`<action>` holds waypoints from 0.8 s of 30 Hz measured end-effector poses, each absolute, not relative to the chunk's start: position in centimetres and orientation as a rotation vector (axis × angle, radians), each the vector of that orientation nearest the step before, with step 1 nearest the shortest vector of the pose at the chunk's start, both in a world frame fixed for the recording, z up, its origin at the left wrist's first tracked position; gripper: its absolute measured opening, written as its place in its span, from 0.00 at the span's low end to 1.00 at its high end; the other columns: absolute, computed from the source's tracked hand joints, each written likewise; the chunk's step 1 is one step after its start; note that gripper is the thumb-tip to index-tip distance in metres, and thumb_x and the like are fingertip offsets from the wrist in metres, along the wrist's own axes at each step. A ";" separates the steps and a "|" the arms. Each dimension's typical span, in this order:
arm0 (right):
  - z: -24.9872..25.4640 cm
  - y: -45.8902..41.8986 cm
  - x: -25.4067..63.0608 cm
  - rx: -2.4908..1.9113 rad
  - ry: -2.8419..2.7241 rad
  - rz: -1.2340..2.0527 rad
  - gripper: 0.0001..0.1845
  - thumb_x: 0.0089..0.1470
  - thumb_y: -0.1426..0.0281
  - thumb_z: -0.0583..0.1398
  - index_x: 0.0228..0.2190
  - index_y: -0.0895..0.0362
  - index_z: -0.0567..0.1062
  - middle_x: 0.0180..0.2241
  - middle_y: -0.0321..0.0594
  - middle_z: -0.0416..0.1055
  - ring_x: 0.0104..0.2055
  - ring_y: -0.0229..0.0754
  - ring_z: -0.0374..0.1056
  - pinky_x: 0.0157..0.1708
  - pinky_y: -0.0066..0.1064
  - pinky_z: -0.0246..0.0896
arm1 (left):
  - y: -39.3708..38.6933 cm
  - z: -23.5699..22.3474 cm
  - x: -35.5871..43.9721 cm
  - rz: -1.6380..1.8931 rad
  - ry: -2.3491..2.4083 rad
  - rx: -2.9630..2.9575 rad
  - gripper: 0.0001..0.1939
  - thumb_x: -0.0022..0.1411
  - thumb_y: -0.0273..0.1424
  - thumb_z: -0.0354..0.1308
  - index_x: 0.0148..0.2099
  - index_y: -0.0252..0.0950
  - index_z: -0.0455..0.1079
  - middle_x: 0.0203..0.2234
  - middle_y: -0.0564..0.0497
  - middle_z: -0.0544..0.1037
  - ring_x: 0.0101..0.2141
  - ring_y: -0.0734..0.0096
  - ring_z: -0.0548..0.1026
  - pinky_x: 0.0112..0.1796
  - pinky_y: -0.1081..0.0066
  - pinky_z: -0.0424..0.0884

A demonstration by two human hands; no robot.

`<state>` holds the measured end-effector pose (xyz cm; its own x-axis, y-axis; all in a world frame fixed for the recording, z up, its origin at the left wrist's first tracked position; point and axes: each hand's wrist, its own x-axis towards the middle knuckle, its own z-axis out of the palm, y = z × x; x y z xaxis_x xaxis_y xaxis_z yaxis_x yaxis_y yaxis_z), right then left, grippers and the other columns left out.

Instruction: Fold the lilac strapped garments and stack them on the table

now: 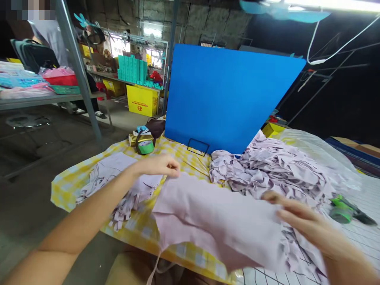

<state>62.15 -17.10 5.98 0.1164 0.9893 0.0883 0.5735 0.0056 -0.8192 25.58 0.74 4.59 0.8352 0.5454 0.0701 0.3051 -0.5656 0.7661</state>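
A pale mauve cloth garment (pixel 213 213) with a thin strap at its lower left stretches between my two hands over the near edge of the table. My left hand (pixel 158 164) is closed, pinching its upper left corner. At the right end, my right hand (pixel 303 217) grips the edge, thumb on the near side and fingers beyond; it is somewhat blurred. To the left lies a flat stack of similar garments (pixel 113 166), with gathered edges hanging forward. Behind and to the right is a big crumpled heap of the same cloth (pixel 282 166).
A yellow checked tablecloth (pixel 68 186) covers the table. A large blue board (pixel 228 95) stands at the back beside a black wire stand (pixel 198 146). Green tape (pixel 146 147) lies back left, a green tape dispenser (pixel 341 209) at right. A person (pixel 52 35) stands far left.
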 end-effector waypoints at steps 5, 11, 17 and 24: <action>-5.2 -11.5 59.4 -1.785 -1.480 1.192 0.24 0.38 0.48 0.61 0.17 0.55 0.64 0.19 0.33 0.62 0.26 0.40 0.62 0.29 0.33 0.58 | 2.5 -7.1 28.7 0.380 0.852 2.258 0.14 0.50 0.23 0.50 0.15 0.33 0.59 0.11 0.59 0.56 0.17 0.81 0.54 0.21 0.76 0.48; -9.3 -10.1 60.8 -1.798 -1.477 1.128 0.22 0.39 0.52 0.60 0.18 0.54 0.57 0.17 0.28 0.54 0.20 0.35 0.54 0.23 0.28 0.49 | 4.5 -9.4 29.3 0.328 0.927 2.294 0.10 0.48 0.22 0.54 0.17 0.33 0.62 0.13 0.58 0.61 0.19 0.79 0.58 0.23 0.75 0.51; -10.3 -7.1 61.3 -2.046 -1.463 0.617 0.11 0.39 0.60 0.56 0.22 0.54 0.63 0.18 0.31 0.57 0.21 0.38 0.54 0.24 0.30 0.49 | 7.0 -10.3 30.9 0.265 1.007 2.362 0.08 0.47 0.20 0.54 0.32 0.32 0.70 0.29 0.49 0.73 0.33 0.67 0.69 0.37 0.72 0.62; -11.0 -11.5 56.6 -2.133 -1.400 0.408 0.11 0.47 0.64 0.52 0.31 0.56 0.68 0.22 0.35 0.64 0.25 0.40 0.60 0.27 0.30 0.52 | 4.4 -12.9 32.5 0.250 1.225 2.602 0.31 0.53 0.21 0.52 0.60 0.34 0.53 0.57 0.39 0.57 0.56 0.52 0.57 0.53 0.57 0.55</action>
